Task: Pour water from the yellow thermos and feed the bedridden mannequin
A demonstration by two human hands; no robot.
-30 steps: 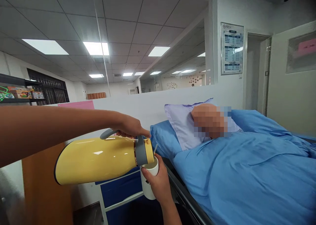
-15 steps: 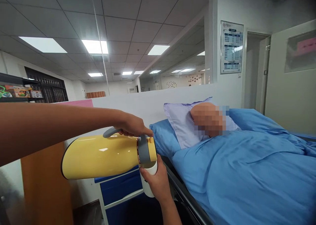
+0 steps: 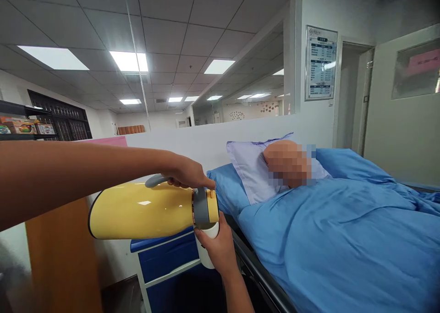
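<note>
My left hand [image 3: 188, 172] is closed around the grey handle of a yellow thermos jug [image 3: 140, 212], its thumb or a finger reaching to the lid. The jug lies nearly level in the air, base to the left and spout end to the right. Just under the spout, my right hand [image 3: 220, 249] grips a white cup [image 3: 205, 255] from the right side, holding it roughly upright. The cup's rim touches or almost touches the jug's collar. What is inside the cup is hidden, and I cannot make out any stream of liquid.
A blue bedside cabinet [image 3: 168, 258] stands below the jug. To the right is a bed with a dark side rail [image 3: 264, 278], a blue quilt [image 3: 337, 230] and a lilac pillow [image 3: 242, 166]; a blurred head shape rests there. Behind runs a white partition [image 3: 175, 141].
The jug's base end has risen slightly, so the jug is a little more level or tipped further toward the cup. Both hands keep their holds. The view has shifted slightly.
</note>
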